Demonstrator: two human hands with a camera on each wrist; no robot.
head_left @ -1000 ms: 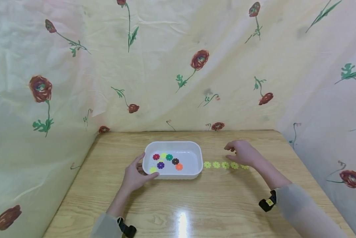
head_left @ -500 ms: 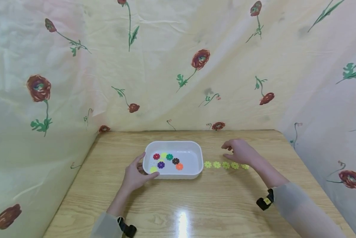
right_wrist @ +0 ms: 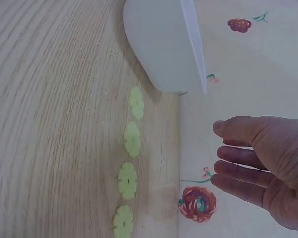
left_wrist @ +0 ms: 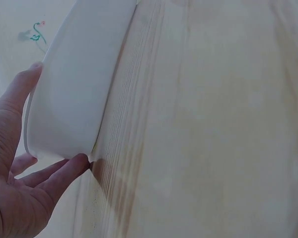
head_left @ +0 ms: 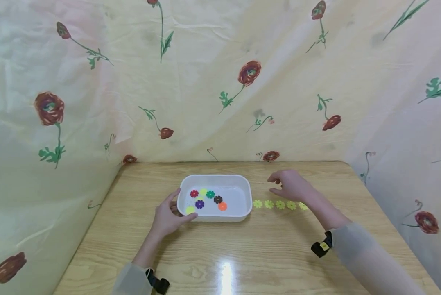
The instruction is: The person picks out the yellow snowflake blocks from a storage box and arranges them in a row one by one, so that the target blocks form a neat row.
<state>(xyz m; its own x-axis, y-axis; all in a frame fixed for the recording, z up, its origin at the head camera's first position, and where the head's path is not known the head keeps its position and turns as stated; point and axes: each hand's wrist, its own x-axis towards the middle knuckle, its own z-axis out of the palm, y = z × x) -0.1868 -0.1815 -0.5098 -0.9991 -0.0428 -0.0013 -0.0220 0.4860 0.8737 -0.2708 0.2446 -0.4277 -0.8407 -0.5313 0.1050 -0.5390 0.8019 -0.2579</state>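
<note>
Since the earlier frames, the right hand [head_left: 291, 186] has edged left, closer to the white plastic tray [head_left: 224, 219], while the tray and the left hand [head_left: 167, 217] have stayed put. Nearest, glare shines on the wood-grain table [head_left: 191, 258] between the black wrist cameras [head_left: 321, 246] on both wrists. Past that, the left hand grips the tray's near left corner, thumb along the near side, fingers around the left end. Inside the tray lie flower-shaped discs: orange [head_left: 222, 206], purple [head_left: 200, 204], dark brown [head_left: 218, 199], green [head_left: 210, 194], red [head_left: 194, 194] and some yellow. From just beside the tray's right end, a row of five yellow discs [head_left: 280, 202] runs rightward on the table, the last partly covered by the right wrist. The right hand appears raised above the table, fingers loosely bent, thumb apart, nothing visible between them. With the row unchanged, its shift looks like a pass back toward the tray, no further disc laid. Farthest, poppy-printed cloth [head_left: 191, 82] hangs behind the table.
</note>
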